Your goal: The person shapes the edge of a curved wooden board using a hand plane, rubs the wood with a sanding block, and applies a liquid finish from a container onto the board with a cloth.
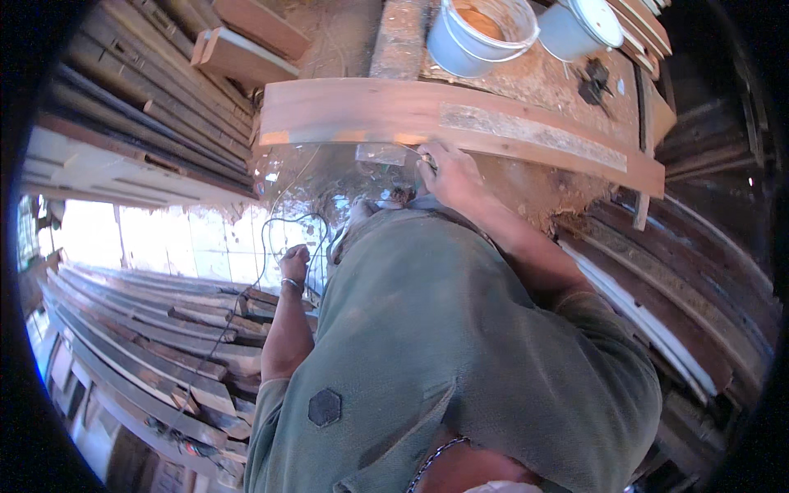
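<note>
A long reddish-brown wooden board (pixel 353 103) lies across the bench ahead of me, with orange patches along its near edge and a pale, whitish strip on its right half. My right hand (pixel 452 174) is at that near edge, its fingers closed on a small, thin thing too blurred to name. Low on the left, away from the board, hangs my left hand (pixel 294 264). Its fingers are curled in, and whatever may be inside is hidden. A dark cable (pixel 265 246) loops close beside it.
Beyond the board stand a white bucket (pixel 464 51) with orange stuff inside and a second white bucket (pixel 567 34). A dark clump (pixel 593 82) sits near them. Stacked timber (pixel 156 329) fills the left, and more planks (pixel 666 287) lie along the right.
</note>
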{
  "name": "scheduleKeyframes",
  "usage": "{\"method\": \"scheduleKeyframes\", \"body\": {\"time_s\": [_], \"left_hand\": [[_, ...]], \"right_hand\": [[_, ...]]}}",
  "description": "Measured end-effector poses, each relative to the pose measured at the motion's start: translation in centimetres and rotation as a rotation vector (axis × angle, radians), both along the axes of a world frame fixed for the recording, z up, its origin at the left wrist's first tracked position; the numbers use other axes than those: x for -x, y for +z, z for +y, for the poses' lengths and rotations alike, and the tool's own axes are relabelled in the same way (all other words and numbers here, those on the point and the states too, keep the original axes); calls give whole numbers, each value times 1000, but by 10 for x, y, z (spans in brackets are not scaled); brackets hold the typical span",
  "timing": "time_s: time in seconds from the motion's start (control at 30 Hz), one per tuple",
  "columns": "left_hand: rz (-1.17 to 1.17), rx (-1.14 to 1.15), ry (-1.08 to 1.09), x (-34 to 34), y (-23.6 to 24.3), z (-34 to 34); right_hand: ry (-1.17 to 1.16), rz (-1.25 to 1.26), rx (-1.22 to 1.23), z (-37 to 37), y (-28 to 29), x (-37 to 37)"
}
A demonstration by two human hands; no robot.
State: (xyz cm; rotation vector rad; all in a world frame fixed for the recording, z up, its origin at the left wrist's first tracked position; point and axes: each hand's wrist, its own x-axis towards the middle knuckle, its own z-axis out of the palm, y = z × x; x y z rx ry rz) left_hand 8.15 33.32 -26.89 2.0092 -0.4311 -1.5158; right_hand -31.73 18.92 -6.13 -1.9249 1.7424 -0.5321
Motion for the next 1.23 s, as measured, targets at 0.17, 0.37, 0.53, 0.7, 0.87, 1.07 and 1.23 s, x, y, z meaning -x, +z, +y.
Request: {"method": "scheduleKeyframes", "body": {"time_s": [0.17,0.37,0.53,0.7,0.87,1.07,1.23], "left_hand": [[0,-44,-78,-16,2,-18],[84,156,-373,-36,-54,-24],[-34,-61,-408,22,-2,-71],[-25,133,-530,55,26,-101],[-16,334,-624,167,111,-122],[-203,600,-765,332,187,-130],[-114,669,-652,404,187,-131]], "right_hand": [[-314,57,50,51,-9,62],[-899,-617,63,116,-27,115],[-870,-406,151,151,-56,128],[-776,-356,252,139,-28,118],[-683,-501,229,129,-34,172],[-729,-672,55,125,-14,260],[-564,-796,13,80,-8,309]]}}
